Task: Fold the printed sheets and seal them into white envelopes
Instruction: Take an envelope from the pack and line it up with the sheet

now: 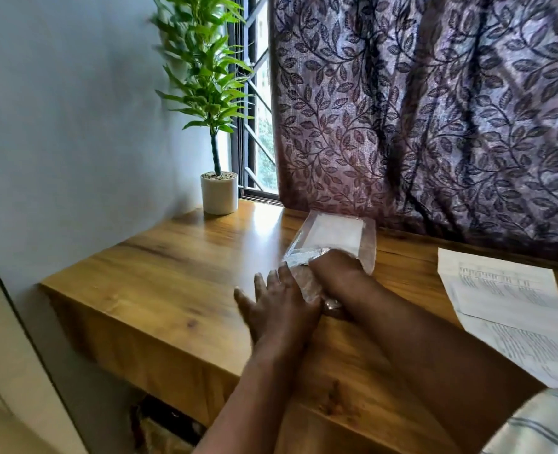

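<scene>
Your wooden worktop [172, 257] sits under a window [258, 126], and a clear plastic pack of white envelopes [336, 231] lies on it near the back edge, just in front of the curtain [434, 109]. The white envelopes show through the plastic at the far end of the pack. The near end is crinkled, loose plastic that points toward you. Your left hand [280, 309] lies flat with its fingers straight and spread apart. Its fingertips touch the loose plastic at the near end, and it is not curled around anything. Your right hand [334, 267] is at the open near end of the pack, and the plastic wraps round part of it. Its fingers are hidden, so you cannot tell if they hold an envelope or how far they are open. Your two forearms lie close together over the middle of the worktop. The printed sheets [506, 296] lie spread out by the right edge, well apart from the pack, with one sheet partly on top of another. A small potted plant [219, 194] stands in the back left corner, next to the wall [74, 109]. A striped sleeve [539, 424] shows at the bottom right.
</scene>
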`<state>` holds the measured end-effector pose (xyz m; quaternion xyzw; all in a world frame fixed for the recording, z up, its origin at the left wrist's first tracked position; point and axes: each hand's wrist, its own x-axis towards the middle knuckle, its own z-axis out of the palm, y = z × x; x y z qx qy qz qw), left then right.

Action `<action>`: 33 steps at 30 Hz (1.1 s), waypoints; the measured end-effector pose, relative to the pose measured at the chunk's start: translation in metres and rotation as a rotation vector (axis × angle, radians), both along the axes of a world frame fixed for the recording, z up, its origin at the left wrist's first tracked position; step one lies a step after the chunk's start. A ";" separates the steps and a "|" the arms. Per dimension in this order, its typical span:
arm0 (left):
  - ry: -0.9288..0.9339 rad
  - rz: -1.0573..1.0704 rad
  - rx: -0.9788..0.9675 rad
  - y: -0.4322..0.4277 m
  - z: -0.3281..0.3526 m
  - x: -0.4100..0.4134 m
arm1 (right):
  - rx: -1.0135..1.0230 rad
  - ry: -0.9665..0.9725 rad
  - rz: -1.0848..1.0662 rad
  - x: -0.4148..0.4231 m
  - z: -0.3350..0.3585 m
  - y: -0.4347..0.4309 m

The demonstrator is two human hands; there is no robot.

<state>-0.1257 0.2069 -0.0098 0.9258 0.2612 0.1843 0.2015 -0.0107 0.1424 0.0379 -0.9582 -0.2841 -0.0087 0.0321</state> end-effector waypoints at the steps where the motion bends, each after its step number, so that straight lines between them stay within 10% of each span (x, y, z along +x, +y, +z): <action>1: -0.004 -0.001 0.000 0.000 0.000 0.000 | -0.025 -0.031 0.008 0.000 -0.001 0.001; 18: 0.000 -0.013 -0.036 0.000 0.004 -0.001 | -0.200 -0.403 0.193 -0.019 -0.002 0.007; 33: -0.039 -0.014 -0.044 0.002 0.004 -0.005 | 0.223 -0.311 0.277 -0.104 0.050 -0.064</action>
